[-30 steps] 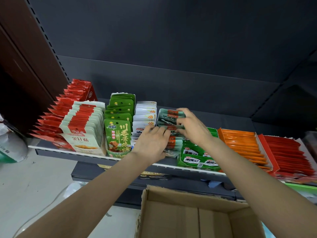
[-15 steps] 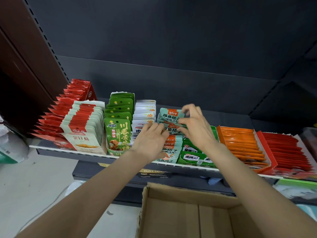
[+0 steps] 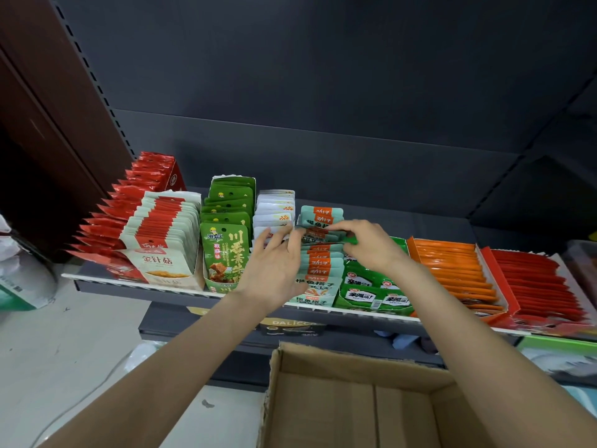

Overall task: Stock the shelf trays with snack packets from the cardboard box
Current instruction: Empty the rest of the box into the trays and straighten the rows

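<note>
A row of teal snack packets with orange labels (image 3: 319,266) stands in a tray on the dark shelf (image 3: 135,287). My left hand (image 3: 274,266) reaches over the row's left side, its fingertips on the packets near the middle. My right hand (image 3: 368,244) comes from the right and pinches the tops of teal packets there. Both hands meet over the same few packets. The open cardboard box (image 3: 355,405) sits below the shelf, and its visible inside shows bare cardboard.
Left of the teal row stand white packets (image 3: 276,208), green packets (image 3: 226,250), white-and-red packets (image 3: 161,240) and red packets (image 3: 129,202). To the right lie green packs (image 3: 371,292), an orange tray (image 3: 452,270) and a red tray (image 3: 536,282). A lower shelf holds more goods.
The view has shifted slightly. My right hand dropped lower onto the packets' tops, and my left fingers spread and moved up to the same packets.
</note>
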### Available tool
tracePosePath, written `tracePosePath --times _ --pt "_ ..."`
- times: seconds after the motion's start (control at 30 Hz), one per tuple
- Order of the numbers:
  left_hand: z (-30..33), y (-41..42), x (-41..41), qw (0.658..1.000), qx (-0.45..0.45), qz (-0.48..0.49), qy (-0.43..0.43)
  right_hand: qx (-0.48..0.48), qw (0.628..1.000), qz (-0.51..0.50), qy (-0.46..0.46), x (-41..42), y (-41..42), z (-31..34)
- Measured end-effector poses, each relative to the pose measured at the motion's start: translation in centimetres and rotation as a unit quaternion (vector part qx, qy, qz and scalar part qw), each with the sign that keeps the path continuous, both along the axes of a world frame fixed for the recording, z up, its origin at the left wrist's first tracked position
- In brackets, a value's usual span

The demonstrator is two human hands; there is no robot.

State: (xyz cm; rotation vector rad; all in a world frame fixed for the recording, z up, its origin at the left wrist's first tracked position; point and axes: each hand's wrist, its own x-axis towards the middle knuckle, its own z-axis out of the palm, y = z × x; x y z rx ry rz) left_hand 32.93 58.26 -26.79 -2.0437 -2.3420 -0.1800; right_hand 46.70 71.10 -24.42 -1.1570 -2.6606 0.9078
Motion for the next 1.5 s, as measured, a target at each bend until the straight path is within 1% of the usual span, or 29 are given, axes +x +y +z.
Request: tracePosePath --times 0.1,0.13,0.17,0.27,0.33,0.5,0.53,0.67,0.77,0.8,0.9,1.0,1.03,1.13,1.17,1.27,1.4,1.47,1.5 --pt "0.1 -0.2 -0.6 0.999 -0.024 -0.029 0.033 -0.067 0.997 0.005 0.025 -0.9 0.1 0.6" --pt "0.1 -0.3 -0.8 0.998 -0.029 -0.039 0.043 -0.072 0.997 -0.001 0.041 -1.2 0.0 0.7" --pt "0.1 -0.4 -1.0 0.997 -0.031 -0.048 0.053 -0.057 0.997 -0.004 0.050 -1.4 0.0 0.6" --pt "0.1 -0.8 -1.5 0.994 -0.011 -0.078 0.072 0.048 0.997 0.029 0.047 -1.6 -0.4 -0.1" --pt "-0.1 -1.1 -1.7 0.992 0.012 -0.091 0.082 0.082 0.994 0.068 0.028 -1.5 -0.4 -0.4" --pt "-0.7 -1.3 -2.0 0.983 0.049 -0.117 0.132 0.051 0.993 0.086 -0.063 -1.8 0.7 0.3" --pt "-0.8 -1.2 -2.1 0.981 0.063 -0.121 0.137 0.059 0.991 0.094 -0.078 -2.0 0.8 0.6" --pt "-1.1 -1.2 -2.3 0.974 0.124 -0.146 0.124 0.104 0.980 0.129 -0.113 -2.8 0.9 0.9" --pt "-1.0 -0.9 -2.2 0.975 0.127 -0.130 0.130 0.157 0.964 0.151 -0.155 -3.6 0.8 0.2" --pt "-1.0 -0.9 -2.1 0.977 0.122 -0.119 0.131 0.166 0.963 0.147 -0.156 -3.7 0.8 0.0" --pt "-0.8 -0.7 -1.7 0.982 0.111 -0.088 0.127 0.159 0.973 0.098 -0.134 -3.3 0.9 0.3" --pt "-1.0 -0.7 -1.5 0.984 0.103 -0.065 0.128 0.163 0.981 0.054 -0.093 -2.6 0.8 0.7" --pt "-1.0 -0.6 -1.4 0.985 0.104 -0.058 0.126 0.153 0.983 0.058 -0.085 -2.6 0.6 0.8" --pt "-0.7 -0.4 -1.2 0.985 0.106 -0.056 0.122 0.081 0.988 0.094 -0.091 -2.8 -0.1 0.4" --pt "-0.7 -0.3 -1.2 0.985 0.105 -0.059 0.120 0.078 0.989 0.088 -0.093 -2.9 0.1 0.3" --pt "-0.6 -0.6 -1.4 0.986 0.097 -0.073 0.113 0.100 0.987 0.069 -0.109 -3.0 1.1 0.3" --pt "-0.7 -0.8 -1.7 0.986 0.093 -0.091 0.108 0.173 0.963 0.118 -0.171 -3.2 1.1 0.0" --pt "-0.7 -0.8 -1.7 0.987 0.091 -0.087 0.103 0.199 0.957 0.123 -0.172 -3.5 0.9 -0.3" --pt "-0.6 -0.9 -1.7 0.987 0.089 -0.085 0.101 0.197 0.960 0.114 -0.165 -3.5 0.9 -0.3"
